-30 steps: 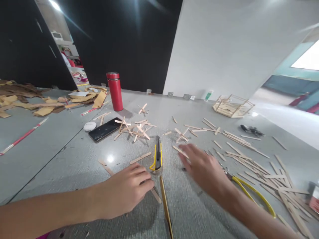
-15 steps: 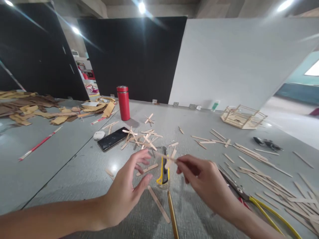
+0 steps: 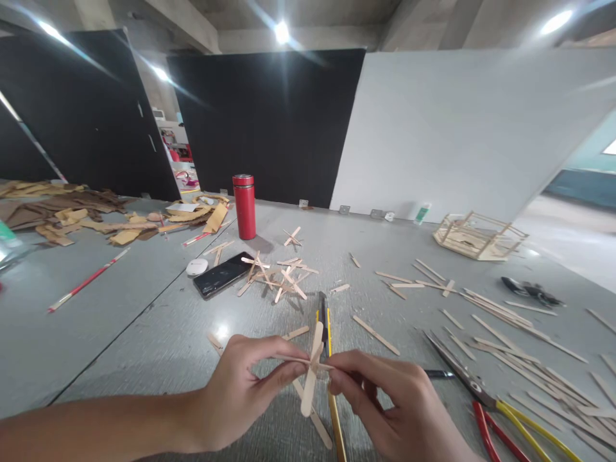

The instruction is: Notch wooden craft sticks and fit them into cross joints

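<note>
A small cross of wooden craft sticks [image 3: 308, 391] is held up in front of me, one stick pointing up and down and another running sideways. My left hand [image 3: 250, 385] pinches its left side between thumb and fingers. On the opposite side, my right hand [image 3: 385, 394] grips the sideways stick's end with the fingertips. Just behind the cross lies a yellow and black utility knife [image 3: 324, 314], partly covered. Below it, a loose craft stick [image 3: 320, 427] rests beside a thin golden-brown rod [image 3: 336, 423] on the table.
Joined stick pieces [image 3: 289, 276] lie in a pile beside a phone [image 3: 224, 274] and a white case [image 3: 197, 267]. A red flask [image 3: 245, 208] stands behind. Loose sticks [image 3: 524, 359], pliers [image 3: 481, 391] and a stick frame [image 3: 481, 237] are to the right; cardboard scraps [image 3: 72, 215] far left.
My left hand has closed from open fingers onto the stick piece. Both hands have come together lower, and the cross has turned to face me. The view has tilted slightly up.
</note>
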A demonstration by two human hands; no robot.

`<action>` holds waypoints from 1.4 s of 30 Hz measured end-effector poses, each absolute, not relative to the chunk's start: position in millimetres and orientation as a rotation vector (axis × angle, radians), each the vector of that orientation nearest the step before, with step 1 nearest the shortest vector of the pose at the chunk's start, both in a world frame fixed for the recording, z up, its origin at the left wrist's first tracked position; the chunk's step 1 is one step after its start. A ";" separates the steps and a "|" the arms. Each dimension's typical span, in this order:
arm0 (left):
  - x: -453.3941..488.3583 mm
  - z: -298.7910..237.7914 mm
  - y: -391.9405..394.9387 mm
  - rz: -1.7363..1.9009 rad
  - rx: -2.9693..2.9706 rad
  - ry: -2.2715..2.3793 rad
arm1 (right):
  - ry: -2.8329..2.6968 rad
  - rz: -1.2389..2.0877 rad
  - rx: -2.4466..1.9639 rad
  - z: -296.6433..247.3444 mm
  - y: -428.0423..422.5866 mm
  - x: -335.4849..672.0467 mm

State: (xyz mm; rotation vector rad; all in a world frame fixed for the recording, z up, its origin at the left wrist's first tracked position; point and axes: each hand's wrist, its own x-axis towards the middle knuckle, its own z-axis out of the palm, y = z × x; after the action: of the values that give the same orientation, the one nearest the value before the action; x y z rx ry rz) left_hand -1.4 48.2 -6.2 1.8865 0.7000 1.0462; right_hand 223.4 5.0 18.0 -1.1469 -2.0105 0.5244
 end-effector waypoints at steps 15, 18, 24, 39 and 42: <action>-1.9 -8.6 46.7 1.058 1.870 0.424 | -2.161 0.407 -0.959 18.8 0.7 226.0; -2.8 -8.7 45.0 1.076 1.892 0.463 | -2.181 0.357 -0.938 18.3 0.8 226.6; -2.2 -11.8 39.1 0.985 1.927 0.616 | -2.261 0.145 -0.891 19.6 -6.2 223.0; 0.2 -10.5 37.1 1.154 1.889 0.666 | -2.208 0.098 -0.878 6.4 -4.8 222.3; 2.4 -12.1 37.4 1.220 1.794 0.807 | -2.172 0.022 -0.930 4.5 -6.0 222.2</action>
State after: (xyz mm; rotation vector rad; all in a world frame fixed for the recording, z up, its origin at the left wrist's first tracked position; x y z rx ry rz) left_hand 2.4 37.4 -12.1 1.7939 0.8068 1.2196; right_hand 222.2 -6.0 4.5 -0.9304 -2.1722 0.0217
